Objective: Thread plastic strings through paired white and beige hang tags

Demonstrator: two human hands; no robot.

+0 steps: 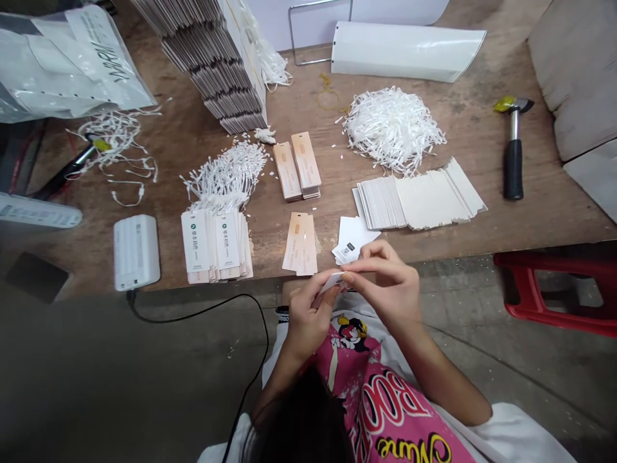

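Observation:
Close to the table's front edge, my left hand [308,315] pinches a small white hang tag [331,281] between thumb and fingers. My right hand [395,286] is closed at the tag's upper end, fingertips pressed together there; whether a string is between them I cannot make out. Just beyond the fingers lie a few loose white cards [357,236] with a printed code. Orange-beige tags [299,244] are fanned out left of them, and two stacks of similar tags [306,164] stand behind. Farther left are strung tags [216,247] with their white strings [231,173] spread out.
A heap of white strings [393,128] sits behind a row of white cards [385,202]. A hammer [514,148] lies at the right, a white power bank [136,252] with a black cable at the left. Tall card stacks [216,64] rise at the back. A red stool [520,289] stands right.

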